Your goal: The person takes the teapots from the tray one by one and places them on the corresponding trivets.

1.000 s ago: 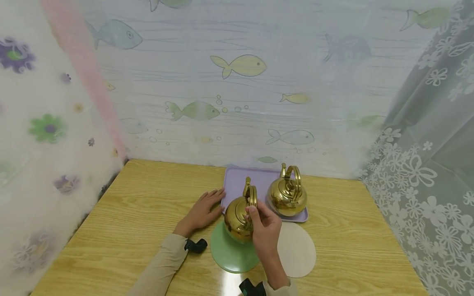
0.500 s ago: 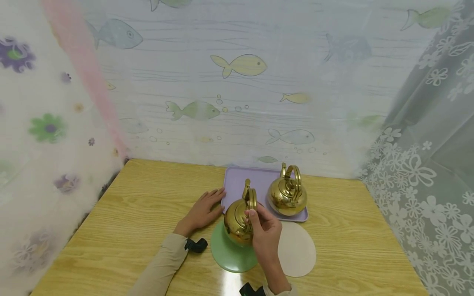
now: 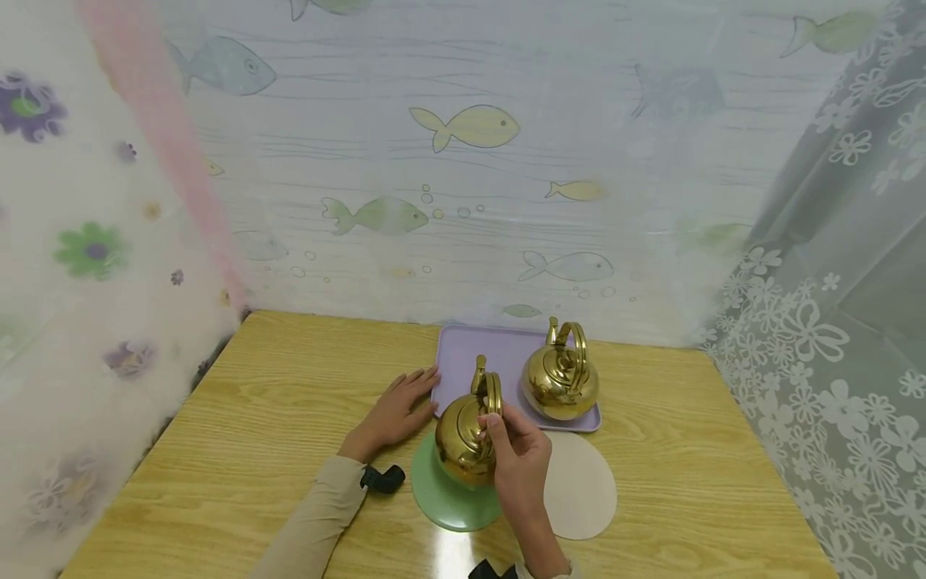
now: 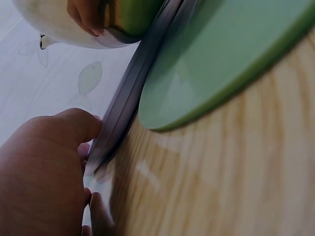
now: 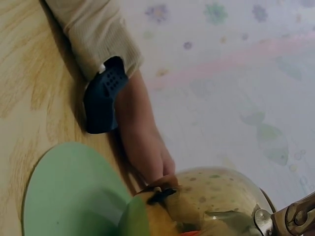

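Observation:
A shiny gold teakettle (image 3: 463, 441) with an upright spout is over the round green mat (image 3: 454, 508). My right hand (image 3: 522, 458) grips its arched handle, thumb on the near side. Green reflects in the underside of this kettle (image 4: 123, 22), which appears raised off the mat in the left wrist view. At the left edge of the lilac tray (image 3: 470, 354), my left hand (image 3: 394, 412) rests with fingers extended, touching the rim. A second gold teakettle (image 3: 560, 382) stands on the tray's right side.
A round cream mat (image 3: 582, 490) lies right of the green one, partly behind the right hand. All stand on a wood-grain table (image 3: 289, 386). A fish-print curtain (image 3: 463, 177) hangs along the back edge, with flowered curtains at both sides.
The right hand has brought the held teakettle slightly toward me and lower over the green mat. The left hand, the tray and the second teakettle stay in place.

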The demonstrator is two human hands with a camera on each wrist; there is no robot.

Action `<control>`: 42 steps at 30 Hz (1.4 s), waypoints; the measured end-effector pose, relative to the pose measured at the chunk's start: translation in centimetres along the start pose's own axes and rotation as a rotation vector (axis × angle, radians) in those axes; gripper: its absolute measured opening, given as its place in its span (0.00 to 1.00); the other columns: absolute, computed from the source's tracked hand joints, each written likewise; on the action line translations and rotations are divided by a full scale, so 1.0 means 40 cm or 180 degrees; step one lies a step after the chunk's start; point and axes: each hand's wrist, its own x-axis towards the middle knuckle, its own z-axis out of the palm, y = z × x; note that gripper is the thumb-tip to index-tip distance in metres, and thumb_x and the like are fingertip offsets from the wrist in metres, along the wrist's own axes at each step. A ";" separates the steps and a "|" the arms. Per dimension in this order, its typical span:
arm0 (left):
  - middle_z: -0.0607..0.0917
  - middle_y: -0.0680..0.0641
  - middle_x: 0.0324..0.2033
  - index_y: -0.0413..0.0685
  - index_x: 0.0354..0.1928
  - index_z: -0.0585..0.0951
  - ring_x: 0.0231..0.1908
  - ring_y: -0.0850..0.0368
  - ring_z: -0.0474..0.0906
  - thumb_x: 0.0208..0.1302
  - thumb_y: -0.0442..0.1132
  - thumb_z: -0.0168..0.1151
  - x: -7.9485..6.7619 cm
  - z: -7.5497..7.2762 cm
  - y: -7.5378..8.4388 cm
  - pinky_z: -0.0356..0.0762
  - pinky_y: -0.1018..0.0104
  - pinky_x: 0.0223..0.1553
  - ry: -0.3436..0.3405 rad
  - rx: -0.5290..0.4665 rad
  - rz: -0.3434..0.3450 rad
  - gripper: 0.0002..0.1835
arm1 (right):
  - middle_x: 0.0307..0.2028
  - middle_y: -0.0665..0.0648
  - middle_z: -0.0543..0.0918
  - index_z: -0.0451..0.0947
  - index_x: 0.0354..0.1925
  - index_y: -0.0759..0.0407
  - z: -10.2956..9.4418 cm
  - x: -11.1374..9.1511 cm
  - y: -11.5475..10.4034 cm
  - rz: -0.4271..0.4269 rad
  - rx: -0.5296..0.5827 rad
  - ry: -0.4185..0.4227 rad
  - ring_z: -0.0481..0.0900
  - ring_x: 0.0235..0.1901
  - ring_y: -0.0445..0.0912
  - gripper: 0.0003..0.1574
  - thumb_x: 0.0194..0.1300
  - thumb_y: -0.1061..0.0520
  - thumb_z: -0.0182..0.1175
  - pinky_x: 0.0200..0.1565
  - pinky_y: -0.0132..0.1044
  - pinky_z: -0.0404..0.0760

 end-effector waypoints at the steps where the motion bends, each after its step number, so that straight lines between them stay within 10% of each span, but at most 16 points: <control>1: 0.64 0.45 0.76 0.42 0.75 0.67 0.76 0.40 0.58 0.76 0.49 0.55 0.000 0.000 -0.001 0.47 0.40 0.78 0.0009 -0.0002 0.0007 0.32 | 0.32 0.45 0.87 0.77 0.52 0.85 0.000 -0.001 -0.001 0.0018 0.0006 0.0003 0.83 0.29 0.38 0.16 0.72 0.70 0.56 0.37 0.27 0.84; 42: 0.63 0.45 0.77 0.42 0.76 0.66 0.76 0.40 0.57 0.76 0.50 0.54 0.000 -0.001 -0.002 0.46 0.40 0.78 -0.0008 -0.0056 0.0010 0.33 | 0.30 0.47 0.87 0.77 0.47 0.87 -0.001 -0.060 -0.028 0.0196 0.0036 -0.0041 0.82 0.27 0.37 0.13 0.71 0.72 0.56 0.34 0.27 0.84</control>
